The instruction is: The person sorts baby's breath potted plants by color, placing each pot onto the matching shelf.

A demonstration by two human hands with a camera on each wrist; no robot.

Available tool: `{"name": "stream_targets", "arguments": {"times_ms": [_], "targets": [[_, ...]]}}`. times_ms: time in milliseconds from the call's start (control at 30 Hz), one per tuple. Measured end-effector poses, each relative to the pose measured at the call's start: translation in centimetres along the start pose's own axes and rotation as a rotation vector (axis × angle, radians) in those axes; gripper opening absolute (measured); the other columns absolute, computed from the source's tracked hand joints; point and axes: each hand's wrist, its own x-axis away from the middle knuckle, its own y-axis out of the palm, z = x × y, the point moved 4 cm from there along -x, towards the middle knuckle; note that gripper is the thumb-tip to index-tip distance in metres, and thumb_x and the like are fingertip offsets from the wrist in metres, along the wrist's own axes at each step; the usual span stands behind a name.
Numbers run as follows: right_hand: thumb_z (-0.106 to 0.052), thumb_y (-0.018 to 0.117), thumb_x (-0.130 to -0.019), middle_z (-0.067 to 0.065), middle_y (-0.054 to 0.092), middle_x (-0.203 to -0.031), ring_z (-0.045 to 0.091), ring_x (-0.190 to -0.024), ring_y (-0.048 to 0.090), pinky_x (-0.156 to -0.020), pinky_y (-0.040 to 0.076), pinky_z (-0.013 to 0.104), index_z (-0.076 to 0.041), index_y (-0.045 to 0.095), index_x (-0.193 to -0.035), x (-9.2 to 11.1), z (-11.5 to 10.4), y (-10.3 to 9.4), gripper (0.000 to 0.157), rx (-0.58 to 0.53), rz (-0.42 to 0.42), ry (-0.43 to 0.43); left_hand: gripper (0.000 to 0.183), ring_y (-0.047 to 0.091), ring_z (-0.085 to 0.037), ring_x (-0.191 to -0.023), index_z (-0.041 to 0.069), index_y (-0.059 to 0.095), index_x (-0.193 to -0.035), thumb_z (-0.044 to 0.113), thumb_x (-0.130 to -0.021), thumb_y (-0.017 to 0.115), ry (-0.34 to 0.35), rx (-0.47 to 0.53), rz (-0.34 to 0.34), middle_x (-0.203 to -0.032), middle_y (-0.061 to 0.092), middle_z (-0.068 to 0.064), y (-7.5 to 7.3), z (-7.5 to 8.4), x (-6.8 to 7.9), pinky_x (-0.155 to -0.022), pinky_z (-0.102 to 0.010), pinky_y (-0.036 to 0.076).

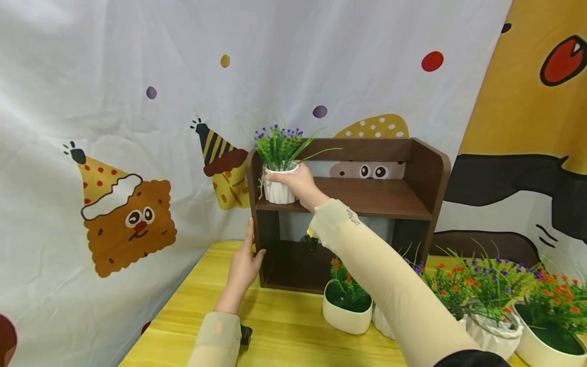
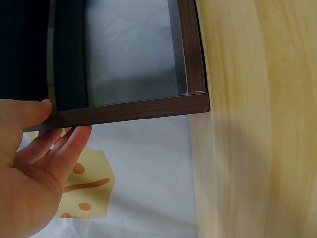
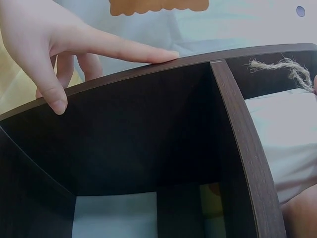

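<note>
A two-tier dark brown wooden shelf [image 1: 367,198] stands on the table against the printed cloth. My right hand [image 1: 301,184] grips a white ribbed pot [image 1: 278,193] of purple flowers [image 1: 279,145] at the left end of the upper tier. Twine [image 3: 280,65] hangs from the pot's side in the right wrist view, where most of the right hand is out of frame. My left hand [image 1: 243,267] holds the shelf's left side panel [image 2: 124,110], its thumb on the inner side and its fingers along the outside.
An oval white planter with orange flowers [image 1: 347,316] stands before the shelf. Several more flower pots [image 1: 495,326] crowd the right of the yellow wooden table [image 1: 284,326]. My right forearm [image 1: 385,275] crosses above the table, partly hiding another white pot.
</note>
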Motion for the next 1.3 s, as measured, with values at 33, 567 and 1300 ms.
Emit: {"name": "stream_targets", "arguments": {"times_ms": [33,567,1300], "targets": [[-0.039,0.084,-0.072,0.012,0.035,-0.148,0.026,-0.13,0.04,-0.104,0.037,0.042,-0.006,0.026,-0.15,0.1,0.0,-0.2,0.103,0.004,0.002,0.007,0.097,0.061,-0.027,-0.067,0.026,0.003,-0.158,0.004,-0.089,0.069,0.003,0.002,-0.001,-0.119,0.062,-0.028,0.1,0.1,-0.1,-0.058,-0.04,0.048],[-0.035,0.08,-0.079,0.007,0.046,-0.14,0.024,-0.124,0.047,-0.102,0.039,0.042,-0.011,0.038,-0.144,0.6,-0.5,-2.0,0.082,-0.009,-0.071,0.008,0.097,0.066,-0.032,-0.075,0.028,0.002,-0.158,0.004,-0.09,0.068,-0.003,0.038,-0.029,-0.126,0.058,-0.028,0.8,0.9,-0.7,-0.06,-0.043,0.05],[-0.027,0.065,-0.093,0.012,0.037,-0.149,0.029,-0.135,0.038,-0.109,0.029,0.049,-0.013,0.029,-0.152,10.6,-3.6,-7.4,0.071,0.124,-0.322,-0.019,0.095,0.065,-0.037,-0.079,0.022,0.005,-0.158,0.003,-0.09,0.068,-0.036,0.048,-0.039,-0.124,0.057,-0.032,-0.2,0.0,-0.1,-0.067,-0.049,0.052]]}}
